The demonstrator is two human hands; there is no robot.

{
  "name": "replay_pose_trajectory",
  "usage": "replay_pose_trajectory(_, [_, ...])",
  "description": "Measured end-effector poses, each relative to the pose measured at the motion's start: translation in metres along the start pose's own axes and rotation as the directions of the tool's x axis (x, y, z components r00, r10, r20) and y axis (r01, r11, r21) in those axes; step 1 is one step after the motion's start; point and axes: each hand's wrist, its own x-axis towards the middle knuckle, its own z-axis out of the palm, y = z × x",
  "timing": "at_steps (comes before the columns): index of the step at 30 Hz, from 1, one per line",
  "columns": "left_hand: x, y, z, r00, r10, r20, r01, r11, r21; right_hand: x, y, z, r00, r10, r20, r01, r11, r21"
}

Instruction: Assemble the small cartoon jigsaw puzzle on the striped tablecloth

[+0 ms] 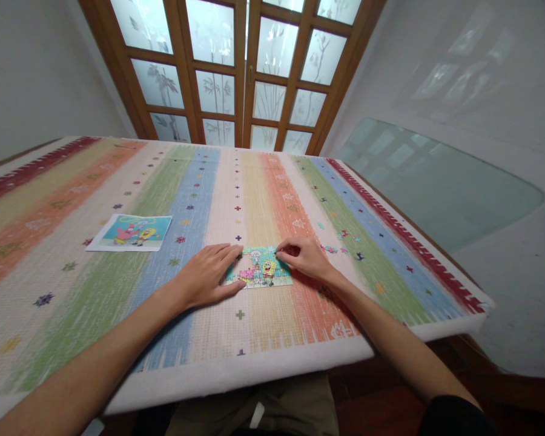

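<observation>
A partly assembled jigsaw puzzle (267,272) with cartoon figures lies flat on the table in front of me. My left hand (213,272) rests at its left side, thumb and fingers spread, the fingertips at its upper and lower left edge. At the puzzle's upper right, my right hand (302,257) is closed in a pinch, thumb against forefinger, on what looks like a small puzzle piece mostly hidden by the fingertips. Several loose puzzle pieces (330,249) lie to the right of my right hand, beyond the wrist.
A printed reference picture (138,233) of the same cartoon figures lies to the left on the striped tablecloth (177,175). Wooden doors with frosted panes (215,91) stand behind the table. A glass panel (440,175) is at the right by the wall.
</observation>
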Motion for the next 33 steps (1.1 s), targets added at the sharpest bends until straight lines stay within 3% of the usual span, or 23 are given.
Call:
replay_pose_trajectory(11, [-0.001,-0.001,0.002,1.0,-0.002,0.014,0.002,1.0,0.016,0.001,0.009,-0.011,0.989,0.103,0.104,-0.113,0.988,0.103])
replay_pose_trajectory(18, [0.0,-0.002,0.002,1.0,-0.007,0.023,0.007,1.0,0.022,0.001,0.008,-0.016,0.989,0.057,0.139,-0.058,0.998,0.009])
replay_pose_trajectory(25, [0.0,-0.001,0.001,1.0,-0.009,0.02,0.009,1.0,0.005,0.001,0.006,-0.016,0.99,-0.08,0.116,0.09,0.993,-0.078])
replay_pose_trajectory(33, [0.0,-0.001,0.0,0.999,-0.016,0.029,0.016,1.0,-0.012,0.002,0.001,-0.016,0.985,-0.086,0.148,0.1,0.991,-0.086])
